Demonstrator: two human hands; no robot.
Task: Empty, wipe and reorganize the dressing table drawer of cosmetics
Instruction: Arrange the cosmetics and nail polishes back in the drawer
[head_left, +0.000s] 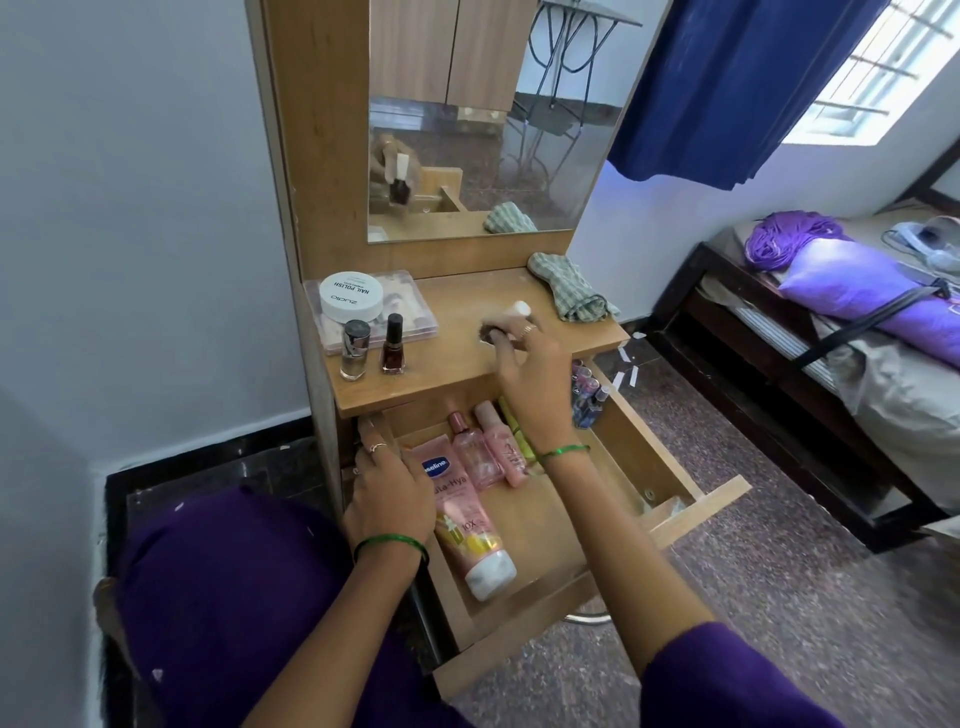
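The wooden drawer (670, 462) is pulled out below the dressing table top (457, 374). Inside lie a pink Vaseline tube (470, 525), two small pink bottles (480, 452) and several small bottles at the far right corner (587, 395). My right hand (530, 374) holds a dark nail polish bottle with a white cap (511, 317), blurred, just above the table top. My left hand (387, 488) rests on the drawer's left edge with fingers spread. On the top stand a silver-capped bottle (355, 348), a dark red nail polish (393, 345), and a round white tub (351, 294) on a clear flat case (410, 322).
A checked cloth (569, 293) lies at the top's back right. A mirror (483, 145) rises behind. A bed (841, 332) with purple bedding stands to the right, a blue curtain (727, 78) above it. A white wall is at left.
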